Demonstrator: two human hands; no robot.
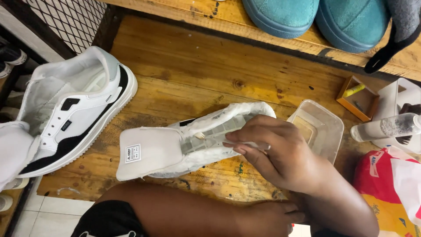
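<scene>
A white sneaker [206,145] lies on its side on the wooden bench [184,74], its tongue [149,151] folded out to the left with a small label showing. My right hand [276,153] rests over the shoe's right end, pinching a thin white brush [210,138] whose pale tip touches the shoe's inner lining. My left forearm crosses the bottom of the view. My left hand [274,217] sits with curled fingers at the bench's front edge, under my right wrist. Whether it grips anything is hidden.
A second white-and-black sneaker [74,109] sits at the left beside a white cloth [13,149]. To the right are a clear plastic tub [322,129], a small wooden box [357,98], a clear bottle [388,126] and a red plastic bag [390,180]. Teal shoes [315,15] rest on the shelf above.
</scene>
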